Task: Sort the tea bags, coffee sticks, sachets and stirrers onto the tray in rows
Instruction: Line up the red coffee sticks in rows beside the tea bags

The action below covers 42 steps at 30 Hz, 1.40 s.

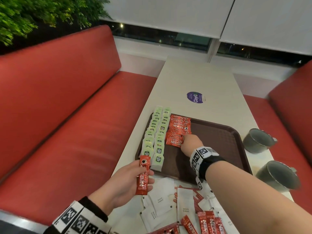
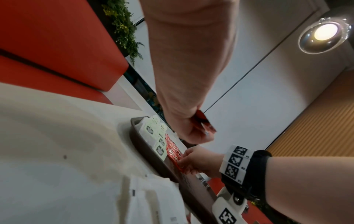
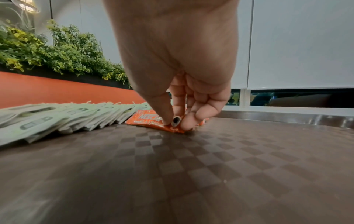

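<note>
On the tray (image 1: 219, 137), right hand (image 1: 191, 143) pinches the nearest coffee stick (image 1: 174, 143); left hand (image 1: 123, 183) grips another stick (image 1: 143, 177).

Tray (image 1: 219, 132): brown plastic, matt checkered texture. Coffee sticks (image 1: 179, 130): glossy red foil. Sugar sachets (image 1: 162, 201): matt white paper.

Booth setting: 2 benches, table, 2 cups.
Red padded bench (image 1: 70, 105) runs along the table's left, a 2nd red bench (image 1: 290, 105) on the right. White table (image 1: 199, 76) carries a round purple ClayG sticker (image 1: 194, 97) near its middle. 2 grey metal cups (image 1: 258, 140) sit on the table's right edge, one nearer than the other. Green plants (image 1: 33, 16) behind the left bench. White roller blinds (image 1: 185, 14) hang partly down over dark windows. Lit ceiling lamp (image 2: 325, 32) overhead.
</note>
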{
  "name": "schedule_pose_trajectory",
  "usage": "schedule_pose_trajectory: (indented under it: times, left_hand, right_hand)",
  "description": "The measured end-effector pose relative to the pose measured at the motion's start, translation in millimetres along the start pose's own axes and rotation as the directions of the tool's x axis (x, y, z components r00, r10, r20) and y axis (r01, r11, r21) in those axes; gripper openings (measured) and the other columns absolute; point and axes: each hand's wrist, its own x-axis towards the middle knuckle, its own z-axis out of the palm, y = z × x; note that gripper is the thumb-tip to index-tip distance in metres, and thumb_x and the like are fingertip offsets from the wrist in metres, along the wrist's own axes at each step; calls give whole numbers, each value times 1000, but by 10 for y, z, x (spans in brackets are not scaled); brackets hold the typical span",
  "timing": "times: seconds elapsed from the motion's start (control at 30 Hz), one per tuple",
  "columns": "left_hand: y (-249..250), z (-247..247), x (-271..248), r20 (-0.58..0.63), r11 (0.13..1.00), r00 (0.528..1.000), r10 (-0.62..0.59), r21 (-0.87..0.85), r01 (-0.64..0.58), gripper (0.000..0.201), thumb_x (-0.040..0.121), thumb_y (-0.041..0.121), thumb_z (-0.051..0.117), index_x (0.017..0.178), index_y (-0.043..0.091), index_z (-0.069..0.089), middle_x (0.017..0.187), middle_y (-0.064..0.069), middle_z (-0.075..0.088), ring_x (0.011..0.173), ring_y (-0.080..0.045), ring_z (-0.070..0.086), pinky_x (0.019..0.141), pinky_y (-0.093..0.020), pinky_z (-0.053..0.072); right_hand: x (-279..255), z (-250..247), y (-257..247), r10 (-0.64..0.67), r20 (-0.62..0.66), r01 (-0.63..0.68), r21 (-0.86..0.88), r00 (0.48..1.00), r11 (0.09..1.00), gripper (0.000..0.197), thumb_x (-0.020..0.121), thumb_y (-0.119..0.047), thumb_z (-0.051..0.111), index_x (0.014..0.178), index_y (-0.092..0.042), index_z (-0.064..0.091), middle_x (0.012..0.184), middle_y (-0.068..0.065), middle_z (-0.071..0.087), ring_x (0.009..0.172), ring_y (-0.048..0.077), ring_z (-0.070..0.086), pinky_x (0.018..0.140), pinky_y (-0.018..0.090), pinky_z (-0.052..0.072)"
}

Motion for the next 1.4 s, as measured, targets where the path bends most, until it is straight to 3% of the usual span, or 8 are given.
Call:
schedule_pose_trajectory:
  times: [0.3, 0.37, 0.47, 0.6, 0.83, 1.03, 1.23, 1.4]
  left_hand:
    - [-53, 93, -6, 50, 993, 998, 48, 108, -53, 24, 97, 11, 50, 120, 16, 55, 95, -10, 60, 70, -17, 59, 59, -31, 53]
    - [-73, 101, -22, 58, 985, 996, 62, 161, -70, 24, 97, 10, 51, 118, 22, 55, 93, -8, 61, 66, -14, 59, 57, -28, 52]
    - [-100, 106, -31, 76, 961, 994, 82, 259, -99, 28, 96, 9, 53, 117, 27, 54, 90, -6, 62, 61, -11, 58, 53, -25, 48]
    - [-120, 136, -15, 86, 901, 990, 110, 411, -136, 21, 94, 8, 55, 112, 18, 57, 85, -2, 66, 58, -10, 55, 48, -21, 41]
    - [-88, 157, 35, 4, 908, 993, 115, 406, -106, 19, 98, 33, 48, 107, 23, 62, 83, -6, 63, 53, -11, 52, 41, -22, 34]
    - [-101, 48, 62, -96, 960, 991, 98, 273, -68, 17, 99, 19, 45, 106, 15, 60, 82, -10, 61, 56, -15, 49, 42, -24, 35]
    - [-127, -25, 43, -105, 966, 991, 82, 253, -53, 22, 96, 4, 41, 103, 7, 62, 83, -11, 60, 59, -17, 52, 48, -27, 40]
    - [-130, -106, -7, -107, 963, 991, 79, 265, -48, 18, 96, 4, 47, 104, 6, 62, 88, -12, 60, 64, -19, 57, 55, -28, 48]
  right_hand:
    - [-184, -110, -59, -24, -47, 22, -34, 999, 999, 10, 92, -18, 47, 97, -16, 55, 99, 2, 61, 91, 23, 61, 81, 34, 50]
    - [-369, -177, -127, -128, -105, 135, 71, 986, 988, 10, 93, -25, 49, 91, -18, 55, 93, 1, 62, 85, 20, 59, 74, 30, 48]
    - [-822, -258, -243, -376, -53, 369, 357, 925, 858, 15, 90, -35, 61, 91, -20, 64, 88, -4, 65, 78, 10, 59, 64, 19, 42]
    - [-1242, -202, -253, -489, 52, 433, 392, 871, 812, 15, 81, -20, 73, 95, -19, 67, 86, -2, 67, 74, 7, 60, 66, 15, 46]
    - [-1313, -335, 158, -415, 142, 326, 416, 899, 849, 19, 80, -14, 73, 69, -27, 64, 71, -10, 61, 64, 2, 53, 65, 19, 45]
    - [-775, -306, 389, -81, -45, 92, 547, 996, 832, 9, 81, -7, 71, 76, -13, 66, 72, -4, 63, 65, 5, 56, 57, 12, 40]
    - [-218, -112, 282, 45, 54, -63, 407, 998, 911, 22, 78, -8, 75, 66, -17, 59, 79, 1, 63, 84, 18, 60, 84, 33, 51]
    - [-53, -142, 159, 53, 96, -73, 219, 994, 973, 11, 81, -14, 73, 78, -16, 62, 105, 6, 68, 103, 21, 62, 95, 32, 49]
